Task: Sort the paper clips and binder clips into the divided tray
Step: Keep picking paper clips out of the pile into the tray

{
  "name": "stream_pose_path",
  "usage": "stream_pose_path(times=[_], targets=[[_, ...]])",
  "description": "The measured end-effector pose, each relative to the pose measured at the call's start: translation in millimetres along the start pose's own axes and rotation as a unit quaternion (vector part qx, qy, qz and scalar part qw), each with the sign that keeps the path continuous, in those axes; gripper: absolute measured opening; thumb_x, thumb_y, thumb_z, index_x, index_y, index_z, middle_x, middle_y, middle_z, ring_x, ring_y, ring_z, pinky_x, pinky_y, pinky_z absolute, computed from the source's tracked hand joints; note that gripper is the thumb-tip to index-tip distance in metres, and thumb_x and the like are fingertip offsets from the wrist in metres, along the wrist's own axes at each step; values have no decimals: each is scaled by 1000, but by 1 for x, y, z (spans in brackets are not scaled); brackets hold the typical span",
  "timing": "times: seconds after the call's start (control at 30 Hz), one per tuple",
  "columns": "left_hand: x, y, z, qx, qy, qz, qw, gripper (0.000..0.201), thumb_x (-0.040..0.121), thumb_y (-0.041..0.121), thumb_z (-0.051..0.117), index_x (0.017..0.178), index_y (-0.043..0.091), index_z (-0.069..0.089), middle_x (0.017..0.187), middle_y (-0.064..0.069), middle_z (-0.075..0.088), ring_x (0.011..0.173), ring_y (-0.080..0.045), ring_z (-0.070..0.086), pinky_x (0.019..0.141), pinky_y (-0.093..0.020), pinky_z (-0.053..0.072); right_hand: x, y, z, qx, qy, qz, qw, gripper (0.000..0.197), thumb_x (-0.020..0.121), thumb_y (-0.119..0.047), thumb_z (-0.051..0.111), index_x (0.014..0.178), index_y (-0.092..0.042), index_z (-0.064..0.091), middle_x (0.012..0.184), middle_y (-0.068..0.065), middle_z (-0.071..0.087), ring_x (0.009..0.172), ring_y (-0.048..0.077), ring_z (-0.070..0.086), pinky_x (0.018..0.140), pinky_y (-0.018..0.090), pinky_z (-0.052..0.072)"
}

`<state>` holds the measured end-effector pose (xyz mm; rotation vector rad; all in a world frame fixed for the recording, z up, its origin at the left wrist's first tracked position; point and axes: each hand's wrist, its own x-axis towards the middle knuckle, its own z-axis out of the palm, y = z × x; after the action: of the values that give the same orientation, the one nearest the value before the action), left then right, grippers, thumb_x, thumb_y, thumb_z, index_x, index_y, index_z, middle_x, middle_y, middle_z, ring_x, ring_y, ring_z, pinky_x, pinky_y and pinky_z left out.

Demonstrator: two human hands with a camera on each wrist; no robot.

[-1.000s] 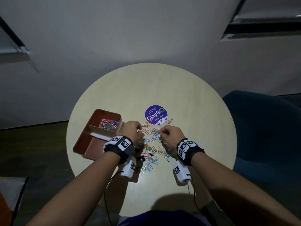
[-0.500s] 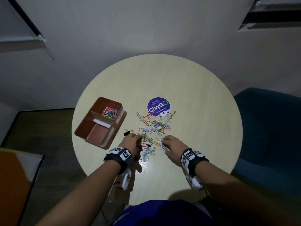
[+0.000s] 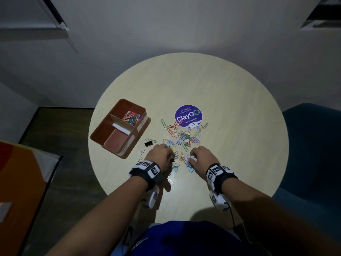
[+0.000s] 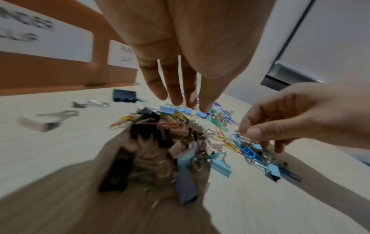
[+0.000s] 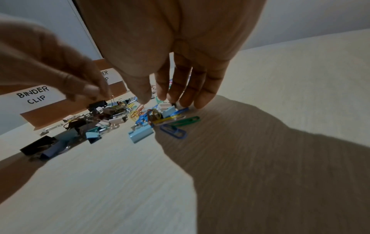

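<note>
A brown divided tray stands at the table's left, with coloured paper clips in its far compartment. A mixed pile of paper clips and binder clips lies mid-table. Both hands reach into the pile's near end. My left hand hangs fingers-down over dark and blue binder clips. In the right wrist view its fingertips pinch the wire handle of a binder clip. My right hand pinches a small pale binder clip between thumb and forefinger, above blue paper clips.
A purple round sticker lies beyond the pile. A black binder clip and small silver clips sit apart between pile and tray. The tray's side bears labels, one reading BINDER CLIP. A blue chair stands to the right.
Both hands have drawn back from the far part of the pile by the sticker to its near end. The camera view has shifted with the head.
</note>
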<state>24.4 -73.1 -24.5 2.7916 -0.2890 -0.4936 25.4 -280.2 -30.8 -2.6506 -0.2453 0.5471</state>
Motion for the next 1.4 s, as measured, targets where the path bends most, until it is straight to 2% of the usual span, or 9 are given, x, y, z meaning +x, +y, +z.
stream_pose_path(times=[0.23,0.47,0.57,0.67,0.8,0.93,1.17,1.3,1.4], targets=[[33,36,-7,87,-72,39,993,23,82,23,68,104,17,70,97,-8,59,94,-29,57,78,-39,55,9,-12,1,-120,-32,-6,992,32,90,-38,60,117,-22,55,115,4,56,107,27,54,85,40,48],[36,41,-5,109,-133,27,985,28,81,19,69,109,14,65,104,-10,61,96,-31,61,83,-39,55,14,-4,-8,-70,-35,-3,997,26,94,-20,56,119,-22,60,116,6,58,106,28,57,88,37,50],[35,34,-8,7,-121,-24,992,15,81,10,63,95,14,63,94,-9,66,79,-27,65,74,-38,58,14,-1,-10,-7,-8,16,1000,25,94,-13,54,118,-18,60,118,6,58,107,26,57,89,32,46],[32,25,-8,-117,-62,-64,989,18,86,3,45,87,6,63,74,-7,66,55,-24,62,53,-30,54,9,4,-13,36,27,32,998,18,93,-17,56,109,-17,62,111,3,58,101,22,57,80,26,43],[30,16,-10,-205,-29,-131,970,23,91,4,49,93,14,69,91,-2,72,78,-15,69,73,-25,54,2,6,-13,40,18,67,997,18,88,-33,64,94,-18,57,96,2,57,88,22,56,68,26,38],[28,15,-7,-214,-41,-149,964,31,91,-1,43,96,13,70,92,-8,71,75,-24,65,65,-25,52,0,6,-11,-7,-50,97,994,23,86,-33,68,98,-16,58,100,6,59,93,26,58,69,27,38],[26,4,-10,-134,-19,-136,981,25,90,5,46,91,17,68,96,-9,67,84,-28,65,76,-36,56,0,13,-14,-3,-19,89,996,15,88,-11,47,87,-14,62,95,10,60,84,26,55,64,28,36],[26,-6,-9,-106,-15,-117,987,28,92,7,49,97,23,72,101,-5,64,91,-26,66,80,-36,56,2,13,-15,38,3,97,995,5,87,-22,58,86,-17,60,95,5,60,86,23,57,66,27,41],[25,-6,-10,-30,-70,-68,995,30,90,13,60,117,25,68,115,-4,58,104,-27,60,88,-37,53,3,7,-10,36,-10,76,996,18,87,-36,66,90,-19,58,96,3,57,86,21,55,68,26,40]])
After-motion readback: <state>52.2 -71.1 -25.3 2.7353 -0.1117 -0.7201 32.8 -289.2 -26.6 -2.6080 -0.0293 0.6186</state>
